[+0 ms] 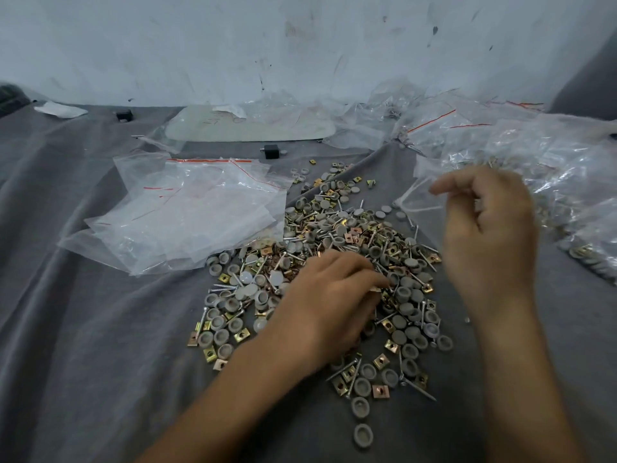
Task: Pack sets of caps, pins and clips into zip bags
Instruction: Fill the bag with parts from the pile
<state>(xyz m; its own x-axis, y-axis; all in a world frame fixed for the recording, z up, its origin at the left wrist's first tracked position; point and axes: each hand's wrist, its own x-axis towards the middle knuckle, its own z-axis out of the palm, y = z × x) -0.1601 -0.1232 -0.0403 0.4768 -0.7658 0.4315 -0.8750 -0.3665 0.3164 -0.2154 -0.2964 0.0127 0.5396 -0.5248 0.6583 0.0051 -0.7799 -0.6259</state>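
A heap of grey round caps [405,292], long metal pins [419,389] and brass square clips [380,392] lies on the grey cloth [83,329] in front of me. My left hand [330,295] rests palm down on the heap, and its bent fingertips pinch a small brass clip at the middle of the pile. My right hand [490,228] is raised to the right of the heap, blurred, with curled fingers holding the edge of a clear zip bag [419,195] that hangs to its left.
A stack of clear zip bags with red seal lines [187,215] lies left of the heap. Bags holding parts [551,168] are piled at the right. A white board under plastic [250,127] and a small black block [271,151] sit by the wall.
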